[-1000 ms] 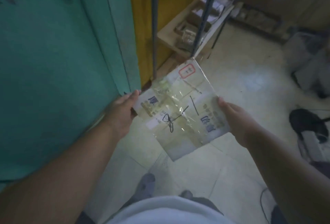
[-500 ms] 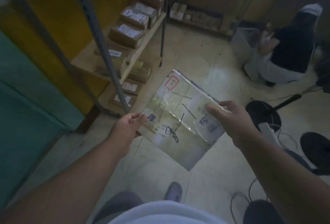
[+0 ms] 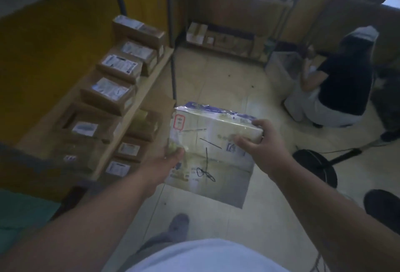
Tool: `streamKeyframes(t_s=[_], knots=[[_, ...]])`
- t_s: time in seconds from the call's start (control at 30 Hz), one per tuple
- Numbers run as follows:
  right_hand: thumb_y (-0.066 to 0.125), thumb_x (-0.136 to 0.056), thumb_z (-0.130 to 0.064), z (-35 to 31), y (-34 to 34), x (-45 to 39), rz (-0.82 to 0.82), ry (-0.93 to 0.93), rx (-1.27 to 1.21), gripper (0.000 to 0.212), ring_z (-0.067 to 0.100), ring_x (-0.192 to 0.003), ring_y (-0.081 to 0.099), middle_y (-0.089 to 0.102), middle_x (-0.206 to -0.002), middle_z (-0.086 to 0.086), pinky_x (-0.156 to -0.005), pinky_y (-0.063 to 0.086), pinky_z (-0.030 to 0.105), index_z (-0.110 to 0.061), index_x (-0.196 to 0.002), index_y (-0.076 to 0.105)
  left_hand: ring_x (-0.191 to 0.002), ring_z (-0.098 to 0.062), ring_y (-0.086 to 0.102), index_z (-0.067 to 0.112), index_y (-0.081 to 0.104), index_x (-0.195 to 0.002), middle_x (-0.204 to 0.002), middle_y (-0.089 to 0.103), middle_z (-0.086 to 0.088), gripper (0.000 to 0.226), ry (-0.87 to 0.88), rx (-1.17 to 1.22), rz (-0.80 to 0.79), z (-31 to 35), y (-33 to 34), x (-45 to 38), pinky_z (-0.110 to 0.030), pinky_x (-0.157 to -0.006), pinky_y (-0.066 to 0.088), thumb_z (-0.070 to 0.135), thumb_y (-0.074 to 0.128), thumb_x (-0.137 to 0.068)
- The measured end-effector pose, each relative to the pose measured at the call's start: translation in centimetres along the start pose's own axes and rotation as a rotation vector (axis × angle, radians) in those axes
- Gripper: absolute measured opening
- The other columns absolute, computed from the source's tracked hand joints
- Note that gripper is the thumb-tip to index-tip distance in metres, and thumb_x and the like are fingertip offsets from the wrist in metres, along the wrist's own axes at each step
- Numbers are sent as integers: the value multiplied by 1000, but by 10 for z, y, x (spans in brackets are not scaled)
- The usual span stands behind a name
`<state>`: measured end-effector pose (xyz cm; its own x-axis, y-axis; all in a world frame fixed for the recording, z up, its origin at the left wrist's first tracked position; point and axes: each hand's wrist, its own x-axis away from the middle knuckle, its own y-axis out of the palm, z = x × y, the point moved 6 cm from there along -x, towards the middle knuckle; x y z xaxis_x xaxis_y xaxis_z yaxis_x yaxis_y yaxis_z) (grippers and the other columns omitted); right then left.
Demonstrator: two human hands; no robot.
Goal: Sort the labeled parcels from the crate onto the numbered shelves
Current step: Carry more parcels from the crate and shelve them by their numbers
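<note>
I hold a flat parcel (image 3: 213,159) wrapped in clear tape, with a red stamp at its top left corner and black pen marks on its face. My left hand (image 3: 166,161) grips its left edge. Its upper right edge is pinched by my right hand (image 3: 262,143). The parcel hangs above the tiled floor, just right of a wooden shelf (image 3: 138,98) that carries several labeled cardboard boxes (image 3: 116,67). More boxes (image 3: 127,149) sit on a lower level beneath it. No crate is in view.
A metal shelf post (image 3: 172,55) stands just behind the parcel. Another shelf (image 3: 220,39) with boxes lines the back wall. A person (image 3: 337,89) crouches at the right. A black round stand base (image 3: 318,163) and cables lie on the floor to the right.
My view swung from the green door to the shelves. The parcel turned in my hands and moved closer to the left shelf; my right hand shifted to its upper right edge.
</note>
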<state>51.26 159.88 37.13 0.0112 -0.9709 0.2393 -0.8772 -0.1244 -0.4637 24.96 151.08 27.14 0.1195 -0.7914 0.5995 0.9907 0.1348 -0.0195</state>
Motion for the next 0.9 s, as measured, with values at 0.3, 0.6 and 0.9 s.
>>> streamKeyframes(t_s=[0.3, 0.6, 0.9], knots=[[85, -56, -60, 18, -83, -163, 64, 42, -4, 72, 13, -85, 73, 72, -98, -8, -79, 61, 43, -41, -116, 50, -111, -23, 68, 52, 67, -114, -118, 74, 6, 73, 21, -4, -59, 97, 97, -145, -53, -102, 50, 86, 74, -50], [88, -67, -46, -16, -105, -364, -186, -69, 96, 70, 2, -68, 69, 71, -84, -10, -61, 53, 26, -36, -125, 49, -110, -26, 68, 47, 57, -125, -122, 70, 7, 75, -53, 195, 140, 159, 159, -236, -55, -87, 58, 76, 73, -57], [79, -74, -57, -81, -10, -498, -431, -178, 384, 95, 16, -89, 55, 60, -124, 6, -58, 38, 21, -28, -150, 29, -102, -24, 70, 27, 64, -100, -108, 74, 0, 34, -46, 147, 474, 199, 98, -314, -47, -99, 53, 38, 85, -77]])
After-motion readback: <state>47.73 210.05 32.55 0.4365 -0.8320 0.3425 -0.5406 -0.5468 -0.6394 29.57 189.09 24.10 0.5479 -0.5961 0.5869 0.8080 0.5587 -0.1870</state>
